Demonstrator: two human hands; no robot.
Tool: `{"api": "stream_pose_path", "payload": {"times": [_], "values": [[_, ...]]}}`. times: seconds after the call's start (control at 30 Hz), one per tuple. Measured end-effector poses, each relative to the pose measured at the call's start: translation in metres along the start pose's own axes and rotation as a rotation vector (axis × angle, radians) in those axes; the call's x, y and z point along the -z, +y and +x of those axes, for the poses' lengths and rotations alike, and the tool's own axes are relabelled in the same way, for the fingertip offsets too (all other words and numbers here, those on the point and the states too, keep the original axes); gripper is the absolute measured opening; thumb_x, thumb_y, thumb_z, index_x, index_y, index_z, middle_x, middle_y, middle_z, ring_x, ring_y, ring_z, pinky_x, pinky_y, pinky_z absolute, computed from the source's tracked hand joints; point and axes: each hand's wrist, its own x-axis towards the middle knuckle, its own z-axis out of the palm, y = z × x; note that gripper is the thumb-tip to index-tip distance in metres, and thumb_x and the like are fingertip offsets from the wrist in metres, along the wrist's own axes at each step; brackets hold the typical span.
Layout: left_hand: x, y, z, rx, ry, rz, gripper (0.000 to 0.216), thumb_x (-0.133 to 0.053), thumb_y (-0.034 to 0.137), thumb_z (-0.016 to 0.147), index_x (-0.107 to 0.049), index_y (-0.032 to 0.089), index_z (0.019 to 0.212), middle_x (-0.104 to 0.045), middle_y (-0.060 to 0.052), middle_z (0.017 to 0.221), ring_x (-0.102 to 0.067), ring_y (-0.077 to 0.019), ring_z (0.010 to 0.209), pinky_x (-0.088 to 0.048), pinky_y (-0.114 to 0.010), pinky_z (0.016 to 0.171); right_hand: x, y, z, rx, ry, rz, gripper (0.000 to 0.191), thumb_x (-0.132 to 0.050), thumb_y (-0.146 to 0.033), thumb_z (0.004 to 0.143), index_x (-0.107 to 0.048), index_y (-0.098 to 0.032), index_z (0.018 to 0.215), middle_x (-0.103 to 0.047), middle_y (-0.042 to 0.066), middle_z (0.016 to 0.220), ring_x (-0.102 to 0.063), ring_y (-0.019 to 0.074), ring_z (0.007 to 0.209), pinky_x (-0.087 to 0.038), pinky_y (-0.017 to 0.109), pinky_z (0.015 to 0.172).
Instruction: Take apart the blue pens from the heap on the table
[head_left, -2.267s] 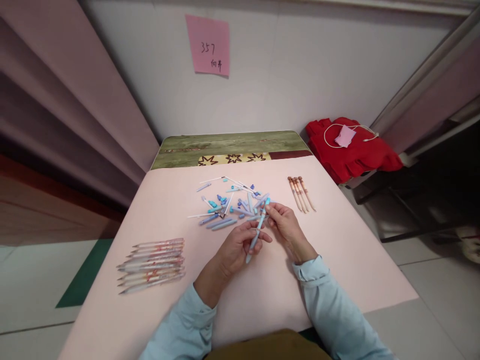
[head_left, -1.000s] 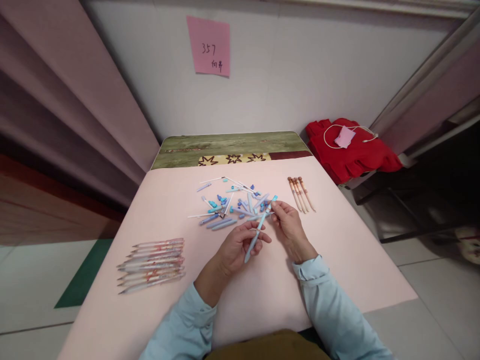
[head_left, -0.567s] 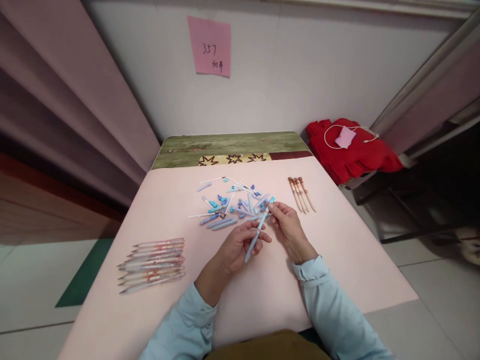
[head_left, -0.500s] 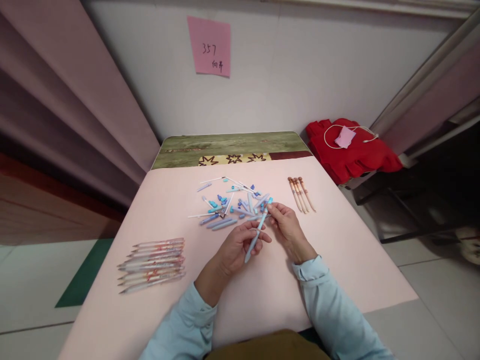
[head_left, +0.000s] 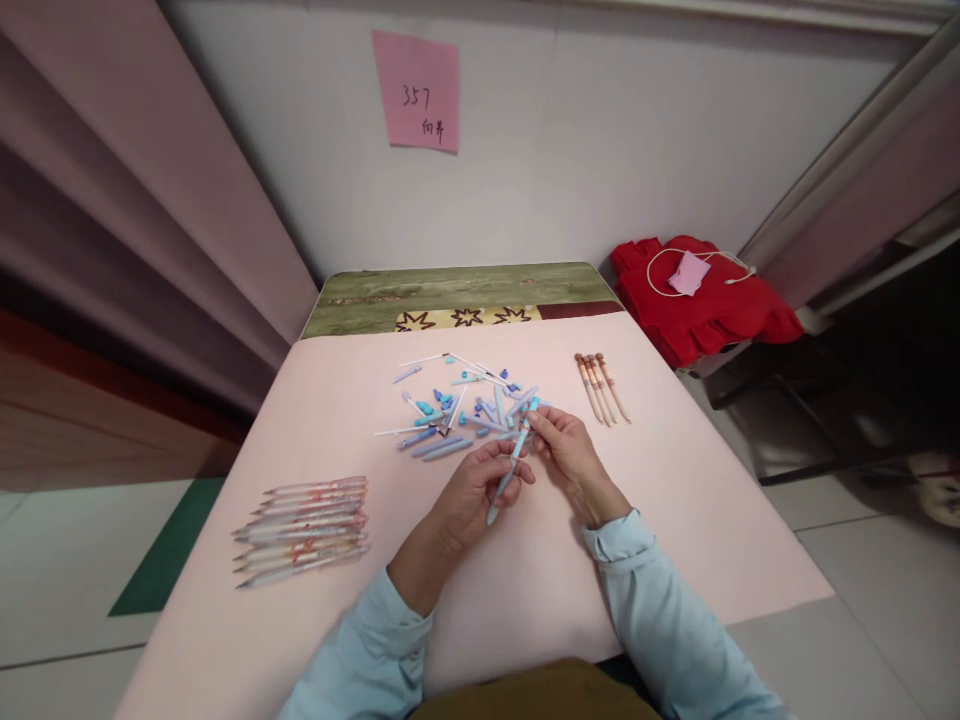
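Observation:
A light blue pen (head_left: 507,474) is held slanted above the pink table (head_left: 675,500). My left hand (head_left: 471,495) is closed round its barrel, tip pointing toward me. My right hand (head_left: 568,450) pinches the pen's upper end, where a turquoise cap end (head_left: 534,403) shows. Just beyond the hands lies a scattered pile of blue pen parts (head_left: 457,405): barrels, caps and thin white refills.
A row of several pink-patterned pens (head_left: 306,528) lies at the near left of the table. A few tan pens (head_left: 602,385) lie at the right. A green patterned strip (head_left: 457,296) covers the far edge. Red cloth (head_left: 701,300) sits off the table's right.
The turquoise end stuck out further from the barrel a second ago; my right hand has pushed it down toward the barrel. My left hand has kept its grip in place.

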Motion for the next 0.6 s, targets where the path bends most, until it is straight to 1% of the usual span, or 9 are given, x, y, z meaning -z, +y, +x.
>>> {"api": "stream_pose_path", "payload": {"times": [0.1, 0.23, 0.33, 0.47, 0.6], "values": [[0.0002, -0.0002, 0.0006, 0.001, 0.003, 0.004, 0.022, -0.065, 0.021, 0.073, -0.058, 0.011, 0.092, -0.066, -0.006, 0.072, -0.038, -0.0035, 0.041, -0.021, -0.019, 0.042, 0.0002, 0.0012, 0.0007, -0.012, 0.014, -0.004, 0.03, -0.08, -0.043, 0.071, -0.066, -0.017, 0.073, -0.051, -0.006, 0.051, -0.04, 0.0062, 0.043, -0.025, 0.021, 0.042], [0.001, -0.0006, 0.0015, 0.005, -0.005, 0.011, 0.022, -0.065, 0.02, 0.072, -0.058, 0.011, 0.091, -0.067, -0.007, 0.072, -0.038, -0.0038, 0.041, -0.021, -0.019, 0.042, 0.0011, 0.0019, 0.0016, -0.003, 0.081, 0.046, 0.03, -0.082, -0.041, 0.069, -0.065, -0.016, 0.071, -0.051, -0.006, 0.051, -0.035, 0.0043, 0.041, -0.022, 0.019, 0.04], [0.001, -0.0004, 0.0011, 0.017, -0.012, 0.02, 0.022, -0.064, 0.02, 0.072, -0.058, 0.011, 0.091, -0.067, -0.008, 0.072, -0.038, -0.0037, 0.041, -0.022, -0.019, 0.042, 0.0036, 0.0014, 0.0029, 0.032, 0.148, 0.087, 0.028, -0.081, -0.039, 0.071, -0.064, -0.016, 0.07, -0.051, -0.006, 0.052, -0.034, 0.0035, 0.042, -0.022, 0.018, 0.04], [0.0008, 0.0001, 0.0004, 0.026, 0.006, 0.034, 0.022, -0.065, 0.02, 0.072, -0.058, 0.011, 0.091, -0.068, -0.009, 0.072, -0.042, -0.0049, 0.043, -0.024, -0.019, 0.042, 0.0073, -0.0008, 0.0051, 0.084, 0.231, 0.107, 0.027, -0.079, -0.037, 0.072, -0.063, -0.016, 0.07, -0.054, -0.005, 0.058, -0.036, 0.0033, 0.045, -0.022, 0.017, 0.04], [0.0026, 0.0001, 0.0016, 0.02, 0.016, 0.02, 0.021, -0.066, 0.019, 0.072, -0.059, 0.011, 0.09, -0.069, -0.009, 0.072, -0.044, -0.0055, 0.043, -0.025, -0.018, 0.04, 0.0083, -0.0018, 0.006, 0.103, 0.271, 0.096, 0.028, -0.078, -0.037, 0.072, -0.06, -0.016, 0.069, -0.054, -0.005, 0.06, -0.037, 0.0039, 0.045, -0.023, 0.019, 0.04]]}}
